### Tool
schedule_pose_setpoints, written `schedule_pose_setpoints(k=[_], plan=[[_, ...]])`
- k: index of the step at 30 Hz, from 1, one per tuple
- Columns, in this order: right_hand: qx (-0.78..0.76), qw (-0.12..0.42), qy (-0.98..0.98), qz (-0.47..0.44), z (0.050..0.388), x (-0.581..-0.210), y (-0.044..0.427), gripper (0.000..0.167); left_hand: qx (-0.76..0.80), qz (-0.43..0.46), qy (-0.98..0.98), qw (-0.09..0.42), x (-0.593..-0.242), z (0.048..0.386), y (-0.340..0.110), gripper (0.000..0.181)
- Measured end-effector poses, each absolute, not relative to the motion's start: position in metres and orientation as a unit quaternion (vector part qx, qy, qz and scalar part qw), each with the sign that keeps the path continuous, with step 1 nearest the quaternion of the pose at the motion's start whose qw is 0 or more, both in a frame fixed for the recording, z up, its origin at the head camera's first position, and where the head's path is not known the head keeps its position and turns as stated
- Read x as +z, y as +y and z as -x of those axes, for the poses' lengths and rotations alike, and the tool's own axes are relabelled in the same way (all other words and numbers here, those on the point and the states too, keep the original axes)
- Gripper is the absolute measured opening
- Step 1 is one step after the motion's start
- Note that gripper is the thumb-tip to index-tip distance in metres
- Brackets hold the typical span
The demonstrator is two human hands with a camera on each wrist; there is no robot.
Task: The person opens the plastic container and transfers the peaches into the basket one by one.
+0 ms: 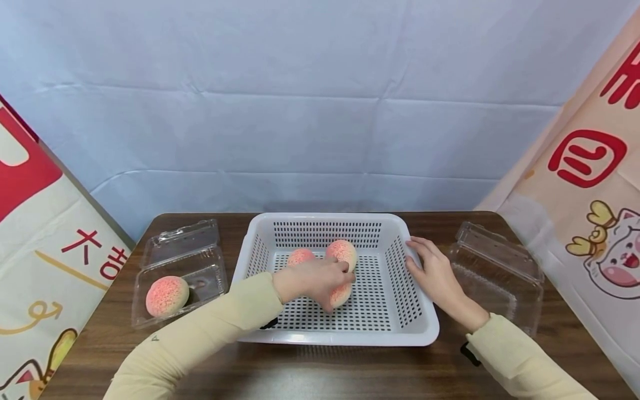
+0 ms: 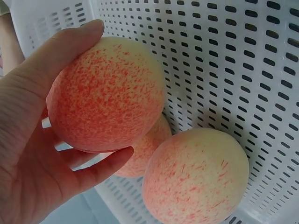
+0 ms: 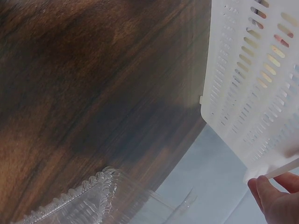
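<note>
In a white perforated plastic basket (image 1: 345,337) lie pink-and-cream speckled peaches. My left hand (image 1: 320,279) reaches in and grips one peach (image 2: 106,95), thumb over its top and fingers beneath. Two more sit close by: one peach (image 1: 342,253) just beyond my fingers, another peach (image 1: 301,255) partly hidden behind my hand. My right hand (image 1: 436,272) rests on the basket's right rim with fingers fairly straight. In the right wrist view its fingertips (image 3: 262,184) touch the rim at a corner.
An unlidded clear plastic clamshell box (image 1: 210,278) on the left contains a peach (image 1: 167,296). To the right, beside my right forearm, lies another clear box (image 1: 500,278). The brown wooden table (image 1: 300,378) backs onto a pale cloth (image 1: 320,139), with printed sheets at both sides.
</note>
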State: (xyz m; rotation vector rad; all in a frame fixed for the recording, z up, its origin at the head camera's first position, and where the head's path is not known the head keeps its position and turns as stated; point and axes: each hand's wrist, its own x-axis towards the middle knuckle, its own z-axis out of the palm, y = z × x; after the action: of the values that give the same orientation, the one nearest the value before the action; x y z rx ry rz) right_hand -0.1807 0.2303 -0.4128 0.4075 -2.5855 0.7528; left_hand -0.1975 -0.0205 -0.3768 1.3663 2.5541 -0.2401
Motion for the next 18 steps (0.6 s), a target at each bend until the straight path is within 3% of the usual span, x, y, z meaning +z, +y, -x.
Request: schedule_pose_setpoints(k=[10,18], plan=[[0.273,0.196,-0.931,-0.14,0.181,-0.412,0.229,0.036,-0.092,-0.453,0.876,0.142,-0.383,0.199,-0.02,0.072],[0.273,0.192,-0.933,-0.135,0.18,-0.412,0.229,0.037,-0.074,-0.469,0.872,0.114,-0.371,0.204,-0.023,0.065]])
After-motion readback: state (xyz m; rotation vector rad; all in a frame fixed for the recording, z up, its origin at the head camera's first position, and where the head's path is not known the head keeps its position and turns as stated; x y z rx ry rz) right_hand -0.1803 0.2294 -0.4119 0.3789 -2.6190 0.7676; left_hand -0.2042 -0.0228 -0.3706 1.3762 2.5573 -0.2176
